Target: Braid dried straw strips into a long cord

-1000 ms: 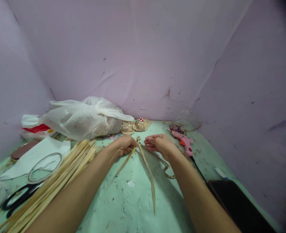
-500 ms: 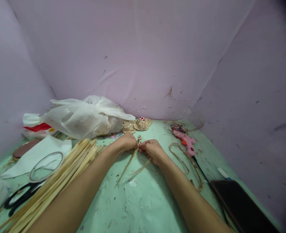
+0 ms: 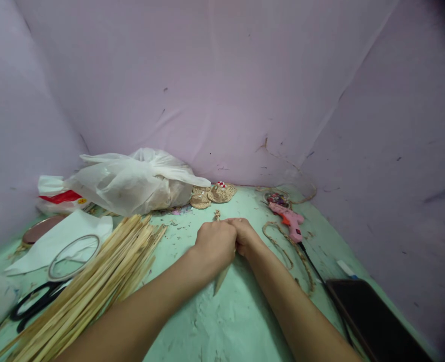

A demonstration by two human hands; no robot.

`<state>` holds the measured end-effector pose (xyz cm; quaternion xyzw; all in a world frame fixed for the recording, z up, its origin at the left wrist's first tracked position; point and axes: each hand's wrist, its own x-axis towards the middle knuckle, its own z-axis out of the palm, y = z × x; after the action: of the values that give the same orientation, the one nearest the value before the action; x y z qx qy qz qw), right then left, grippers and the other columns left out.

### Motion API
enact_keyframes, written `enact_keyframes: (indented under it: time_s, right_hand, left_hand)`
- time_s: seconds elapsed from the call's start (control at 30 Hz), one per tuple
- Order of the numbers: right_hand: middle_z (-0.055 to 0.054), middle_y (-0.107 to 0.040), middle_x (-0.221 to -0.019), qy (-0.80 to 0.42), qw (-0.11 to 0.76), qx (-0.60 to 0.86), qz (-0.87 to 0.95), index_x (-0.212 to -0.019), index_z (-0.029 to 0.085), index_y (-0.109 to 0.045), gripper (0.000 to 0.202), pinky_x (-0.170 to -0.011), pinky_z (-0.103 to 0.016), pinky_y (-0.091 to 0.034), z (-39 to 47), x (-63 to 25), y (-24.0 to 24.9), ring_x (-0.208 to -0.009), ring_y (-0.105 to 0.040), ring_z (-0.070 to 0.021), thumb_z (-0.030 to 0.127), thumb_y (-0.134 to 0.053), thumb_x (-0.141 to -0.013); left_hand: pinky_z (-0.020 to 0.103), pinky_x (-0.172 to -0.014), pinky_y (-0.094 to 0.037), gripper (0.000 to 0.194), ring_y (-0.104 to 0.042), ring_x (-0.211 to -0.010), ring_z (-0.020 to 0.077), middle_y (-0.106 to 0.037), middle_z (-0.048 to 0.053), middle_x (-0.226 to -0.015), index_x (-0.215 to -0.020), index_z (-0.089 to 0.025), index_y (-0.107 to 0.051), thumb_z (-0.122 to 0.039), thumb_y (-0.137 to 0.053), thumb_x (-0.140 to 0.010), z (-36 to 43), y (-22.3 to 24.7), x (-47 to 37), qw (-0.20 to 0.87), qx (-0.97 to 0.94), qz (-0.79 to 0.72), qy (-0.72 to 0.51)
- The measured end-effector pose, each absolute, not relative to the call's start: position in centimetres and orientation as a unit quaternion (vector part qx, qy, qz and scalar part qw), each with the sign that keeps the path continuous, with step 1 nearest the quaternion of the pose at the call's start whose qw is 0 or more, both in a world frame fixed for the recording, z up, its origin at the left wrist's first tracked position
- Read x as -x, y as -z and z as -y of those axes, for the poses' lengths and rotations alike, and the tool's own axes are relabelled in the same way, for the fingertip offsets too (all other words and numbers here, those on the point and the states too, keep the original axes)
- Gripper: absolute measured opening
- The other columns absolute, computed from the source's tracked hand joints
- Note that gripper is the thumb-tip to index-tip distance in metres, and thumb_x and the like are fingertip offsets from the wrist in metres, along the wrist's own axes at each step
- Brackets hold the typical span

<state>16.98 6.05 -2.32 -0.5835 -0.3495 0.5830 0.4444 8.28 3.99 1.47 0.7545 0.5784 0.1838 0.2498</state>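
My left hand (image 3: 215, 245) and my right hand (image 3: 244, 235) meet at the middle of the table, the left partly over the right. Both are closed round dried fibre strips; most of the fingers are hidden. A short knotted end (image 3: 217, 215) of the strips pokes out beyond my knuckles. Below my left hand a loose fibre strip (image 3: 221, 281) hangs toward me. The bundle of dried fibre strips (image 3: 105, 281) lies left of my left forearm.
Black scissors (image 3: 37, 301), a thin hoop (image 3: 56, 256) and white paper (image 3: 71, 236) lie left. Behind stand a white plastic bag (image 3: 139, 183) and woven straw pieces (image 3: 222, 193). At right are a pink glue gun (image 3: 288, 218) with cord, a braided rope (image 3: 307, 271) and a phone (image 3: 373, 322).
My left hand has moved right and toward me, crossing to my right hand. The two loose strips that hung apart are now mostly covered, with one tail showing.
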Motion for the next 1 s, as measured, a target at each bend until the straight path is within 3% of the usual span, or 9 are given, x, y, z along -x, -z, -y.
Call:
enact_keyframes:
  time_s: [0.2, 0.3, 0.4, 0.47, 0.63, 0.7, 0.83, 1.0]
  right_hand:
    - [0.004, -0.039, -0.032, -0.622, 0.407, 0.566, 0.356, -0.047, 0.011, -0.052, 0.009, -0.032, -0.016, -0.02, -6.3, -17.5, 2.0, -0.029, -0.027, -0.0032, 0.006, -0.047, -0.053]
    - [0.002, -0.044, -0.035, -0.641, 0.391, 0.547, 0.369, -0.049, 0.012, -0.052, 0.009, -0.035, -0.016, -0.026, -6.3, -17.6, 2.0, -0.032, -0.035, -0.0051, 0.007, -0.047, -0.055]
    - [0.0, -0.051, -0.042, -0.617, 0.367, 0.551, 0.426, -0.051, 0.012, -0.054, 0.008, -0.04, -0.016, -0.031, -6.5, -17.9, 2.1, -0.039, -0.043, -0.0063, 0.008, -0.048, -0.055]
    - [0.0, -0.054, -0.046, -0.551, 0.32, 0.585, 0.502, -0.055, 0.011, -0.058, 0.008, -0.04, -0.017, -0.028, -6.6, -18.1, 2.2, -0.039, -0.041, -0.0058, 0.011, -0.05, -0.057]
    - [-0.006, -0.064, -0.062, -0.203, 0.192, 0.639, 0.717, -0.066, 0.014, -0.066, 0.018, -0.049, -0.02, -0.031, -6.0, -18.0, 1.4, -0.057, -0.053, -0.0132, 0.015, -0.05, -0.058]
    - [-0.009, -0.065, -0.069, -0.1, 0.142, 0.649, 0.74, -0.068, 0.016, -0.066, 0.02, -0.052, -0.023, -0.032, -5.4, -17.6, 0.7, -0.064, -0.057, -0.0171, 0.015, -0.049, -0.057]
    - [-0.013, -0.065, -0.073, -0.03, 0.087, 0.693, 0.715, -0.075, 0.016, -0.067, 0.023, -0.054, -0.026, -0.034, -4.4, -16.7, -0.6, -0.069, -0.059, -0.0217, 0.02, -0.048, -0.062]
    - [-0.014, -0.064, -0.078, -0.055, 0.047, 0.707, 0.703, -0.084, 0.013, -0.066, 0.025, -0.063, -0.026, -0.037, -3.4, -15.8, -1.7, -0.076, -0.059, -0.0209, 0.022, -0.05, -0.065]
  left_hand:
    - [0.02, -0.039, -0.024, 0.011, -0.037, -0.036, 0.0089, -0.043, -0.001, -0.038, -0.057, -0.012, -0.053, -0.019, -0.052, -0.065, -7.3, -3.0, -5.3, 0.436, -0.593, -0.65, -0.189]
    - [0.019, -0.037, -0.027, 0.013, -0.039, -0.035, 0.0076, -0.051, 0.003, -0.045, -0.059, -0.011, -0.053, -0.015, -0.045, -0.069, -8.0, -2.1, -5.4, 0.536, -0.556, -0.617, -0.154]
    - [0.017, -0.036, -0.026, 0.015, -0.038, -0.034, 0.0051, -0.048, 0.0, -0.044, -0.056, -0.011, -0.051, -0.013, -0.044, -0.069, -8.2, -0.6, -5.9, 0.636, -0.503, -0.569, -0.132]
    - [0.018, -0.035, -0.025, 0.014, -0.035, -0.032, 0.0054, -0.042, -0.002, -0.04, -0.053, -0.012, -0.051, -0.014, -0.047, -0.066, -8.3, 0.2, -6.1, 0.615, -0.516, -0.582, -0.131]
    - [0.022, -0.041, -0.027, 0.012, -0.044, -0.043, 0.0114, -0.044, 0.001, -0.038, -0.047, -0.014, -0.051, -0.021, -0.051, -0.056, -8.2, 0.8, -6.5, 0.306, -0.669, -0.667, -0.117]
    - [0.022, -0.042, -0.025, 0.01, -0.045, -0.047, 0.0119, -0.045, 0.001, -0.041, -0.047, -0.014, -0.051, -0.022, -0.05, -0.054, -8.2, 1.0, -6.6, 0.23, -0.7, -0.66, -0.144]
    - [0.022, -0.04, -0.02, 0.012, -0.04, -0.044, 0.0106, -0.04, 0.0, -0.04, -0.044, -0.015, -0.047, -0.022, -0.047, -0.054, -8.6, 1.7, -6.5, 0.285, -0.688, -0.643, -0.178]
    - [0.021, -0.037, -0.017, 0.009, -0.03, -0.037, 0.0066, -0.033, -0.004, -0.036, -0.046, -0.016, -0.041, -0.013, -0.047, -0.051, -8.4, 1.9, -6.7, 0.459, -0.569, -0.634, -0.251]
